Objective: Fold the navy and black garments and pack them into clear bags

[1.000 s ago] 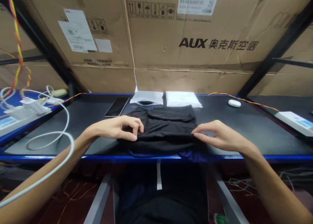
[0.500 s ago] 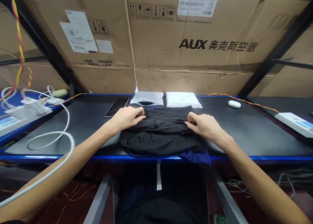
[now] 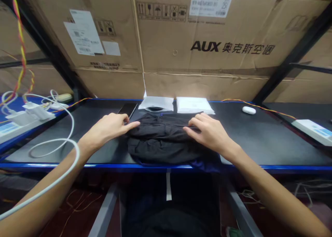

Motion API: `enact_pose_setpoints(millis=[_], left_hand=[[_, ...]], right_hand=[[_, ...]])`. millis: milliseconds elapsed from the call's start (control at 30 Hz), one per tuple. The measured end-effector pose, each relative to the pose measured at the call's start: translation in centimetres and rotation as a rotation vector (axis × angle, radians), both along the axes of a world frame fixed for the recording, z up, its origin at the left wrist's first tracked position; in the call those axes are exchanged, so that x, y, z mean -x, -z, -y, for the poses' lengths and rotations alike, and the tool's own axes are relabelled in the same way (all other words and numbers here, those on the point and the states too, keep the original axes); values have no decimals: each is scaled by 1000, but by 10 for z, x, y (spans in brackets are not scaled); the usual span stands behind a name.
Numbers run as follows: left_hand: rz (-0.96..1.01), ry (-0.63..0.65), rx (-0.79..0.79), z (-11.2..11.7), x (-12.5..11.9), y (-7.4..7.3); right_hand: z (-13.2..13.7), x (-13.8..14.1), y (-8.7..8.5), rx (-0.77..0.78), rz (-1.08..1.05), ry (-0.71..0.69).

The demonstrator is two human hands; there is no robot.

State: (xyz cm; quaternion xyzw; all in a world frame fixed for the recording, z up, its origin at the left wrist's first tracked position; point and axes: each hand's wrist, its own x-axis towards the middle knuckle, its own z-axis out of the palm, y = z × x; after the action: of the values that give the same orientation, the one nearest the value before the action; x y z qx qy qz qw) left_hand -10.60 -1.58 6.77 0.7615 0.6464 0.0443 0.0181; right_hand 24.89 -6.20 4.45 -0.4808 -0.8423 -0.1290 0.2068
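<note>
A black piece of clothing (image 3: pixel 158 143) lies bunched and folded at the table's front edge, with dark blue fabric (image 3: pixel 207 163) showing at its lower right. My left hand (image 3: pixel 110 128) is at the garment's left side, its thumb stretched out to the cloth's edge and its fingers curled loosely, holding nothing. On the right part of the cloth rests my right hand (image 3: pixel 209 130), thumb and fingers apart. Just behind my left hand is a dark phone or tablet (image 3: pixel 127 109), partly covered by the hand.
Behind the garment lie a grey-white envelope (image 3: pixel 157 103) and a stack of white packets (image 3: pixel 194 105). A white earbud case (image 3: pixel 249 110) sits to the right. Power strips (image 3: pixel 313 130) stand at both sides; a white cable (image 3: pixel 74 140) loops over the left. Cardboard boxes (image 3: pixel 207 64) rise behind.
My left hand has let go of the cloth and moved left. My right hand has loosened its pinch and shifted left over the garment. The upper edge of the cloth lies flatter.
</note>
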Motion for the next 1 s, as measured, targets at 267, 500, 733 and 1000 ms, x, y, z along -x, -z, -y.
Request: enact_pose_setpoints(millis=[267,500,733,1000], left_hand=[[12,23,163,6,-1,4],[195,118,65,1,-4,-7],[562,121,-292,4,-54,-8],[397,446,-234,17,-136,23]], right_hand=[[-12,41,10,402,151,-405],[-12,17,13,526,72,-383],[-15,-32,15,417,-70,-236],[-13,-61,26,408,-85,-146]])
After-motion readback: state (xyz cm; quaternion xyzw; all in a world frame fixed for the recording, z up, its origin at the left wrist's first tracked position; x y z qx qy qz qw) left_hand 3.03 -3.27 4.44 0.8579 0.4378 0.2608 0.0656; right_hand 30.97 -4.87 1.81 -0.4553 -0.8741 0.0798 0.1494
